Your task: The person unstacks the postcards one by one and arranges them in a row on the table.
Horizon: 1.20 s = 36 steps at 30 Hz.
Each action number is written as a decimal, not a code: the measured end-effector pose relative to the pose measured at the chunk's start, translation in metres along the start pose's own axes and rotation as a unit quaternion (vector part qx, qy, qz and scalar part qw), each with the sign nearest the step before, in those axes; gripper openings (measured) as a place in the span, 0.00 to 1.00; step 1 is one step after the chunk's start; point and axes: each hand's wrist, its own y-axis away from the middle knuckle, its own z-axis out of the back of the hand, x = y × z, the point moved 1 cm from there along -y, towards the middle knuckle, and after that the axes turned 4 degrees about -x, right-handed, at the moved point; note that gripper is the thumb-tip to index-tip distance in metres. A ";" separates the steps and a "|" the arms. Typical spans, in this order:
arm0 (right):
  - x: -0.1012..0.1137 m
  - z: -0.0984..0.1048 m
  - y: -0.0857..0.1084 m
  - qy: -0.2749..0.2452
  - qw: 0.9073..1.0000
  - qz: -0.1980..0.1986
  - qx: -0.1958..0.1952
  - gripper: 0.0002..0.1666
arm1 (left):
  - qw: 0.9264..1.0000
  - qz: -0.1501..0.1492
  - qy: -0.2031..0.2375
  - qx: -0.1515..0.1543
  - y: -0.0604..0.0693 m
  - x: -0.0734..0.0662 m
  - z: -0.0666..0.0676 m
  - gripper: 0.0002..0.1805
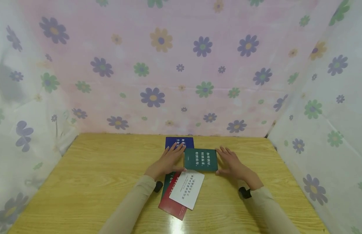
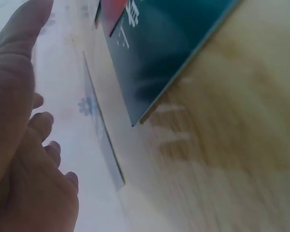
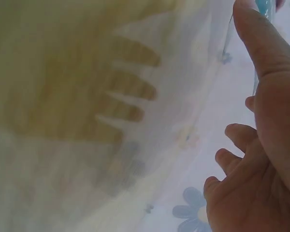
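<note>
Only head cam shows blue card (image 1: 180, 139) nr green card (image 1: 200, 160) btwn hands (image 1: 166, 162) (image 1: 235, 166).

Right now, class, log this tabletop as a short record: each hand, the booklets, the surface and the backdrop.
Left hand: at the left end of the dark green booklet
Right hand: at that booklet's right end
Cover text: white Chinese characters
Far side: blue booklet, partly hidden by the left hand
Near pile, top down: white booklet, red booklet, second green booklet
Surface: wood-grain table
Backdrop: flower-print sheet
</note>
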 end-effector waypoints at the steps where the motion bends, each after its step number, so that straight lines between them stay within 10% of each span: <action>1: -0.003 0.001 -0.002 0.000 1.000 0.000 0.000 0.58 | 1.000 0.001 -0.001 0.002 -0.004 0.000 0.000 0.56; 36: -0.068 0.033 -0.049 0.037 0.998 -0.012 0.058 0.54 | 0.997 0.048 0.036 0.054 -0.085 -0.001 -0.002 0.54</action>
